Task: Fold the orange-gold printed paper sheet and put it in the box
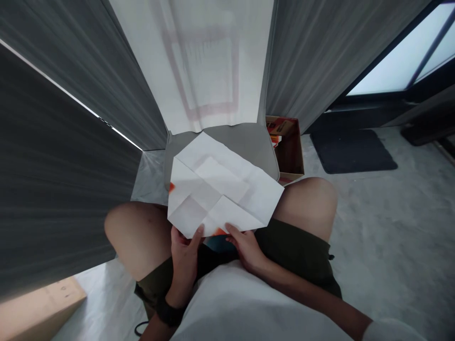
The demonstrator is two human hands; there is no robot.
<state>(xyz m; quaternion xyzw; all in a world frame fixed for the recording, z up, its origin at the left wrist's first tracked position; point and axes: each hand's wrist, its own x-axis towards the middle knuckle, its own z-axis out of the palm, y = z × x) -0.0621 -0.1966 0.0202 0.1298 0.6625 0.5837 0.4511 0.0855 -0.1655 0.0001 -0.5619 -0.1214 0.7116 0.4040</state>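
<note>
A sheet of white paper (220, 189), creased into several folds, rests across my lap, with orange print showing at its left and near edges. My left hand (184, 251) pinches the near left edge, its thumb on top, and a black wristband (169, 311) circles that wrist. My right hand (245, 246) grips the near edge a little further right, with its fingers and thumb at the paper. The paper's far corner extends over a grey chair seat (241, 142).
My bare knees (309, 203) and dark green shorts (295, 251) lie below the paper. Beyond stand a cardboard box (289, 151) holding red packaging, a dark mat (351, 151) on the pale floor, grey curtains (320, 52), and another cardboard box (39, 310) at lower left.
</note>
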